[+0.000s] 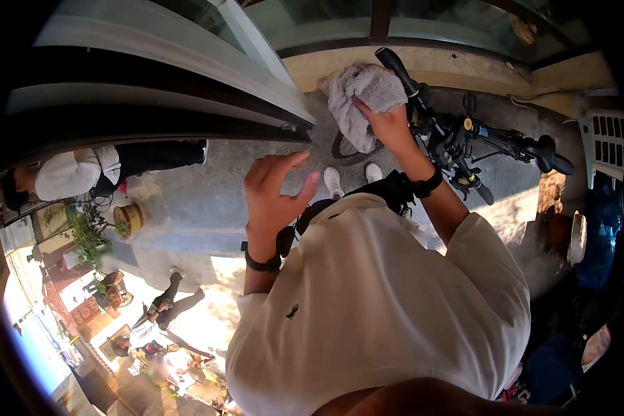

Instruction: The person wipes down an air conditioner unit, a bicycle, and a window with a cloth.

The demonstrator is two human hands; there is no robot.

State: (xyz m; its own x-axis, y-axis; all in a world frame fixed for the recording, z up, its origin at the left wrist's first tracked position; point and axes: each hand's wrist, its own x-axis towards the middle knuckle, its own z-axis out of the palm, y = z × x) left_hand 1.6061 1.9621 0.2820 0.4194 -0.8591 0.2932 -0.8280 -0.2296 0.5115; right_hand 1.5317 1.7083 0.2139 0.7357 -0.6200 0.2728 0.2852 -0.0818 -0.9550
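While the right hand (pixel 390 127) pinches the bunched cloth (pixel 362 87) just beside the handlebar (pixel 399 73), the left hand (pixel 277 191), spread and empty, stands apart from it, and gathering in the cloth's loose folds would likely keep them from snagging on the bike (pixel 468 133).

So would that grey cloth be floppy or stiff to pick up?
The grey cloth is probably floppy, since it bunches into folds at the right hand. It seems light, as one hand holds it. Its fuzzy surface likely isn't slippery.
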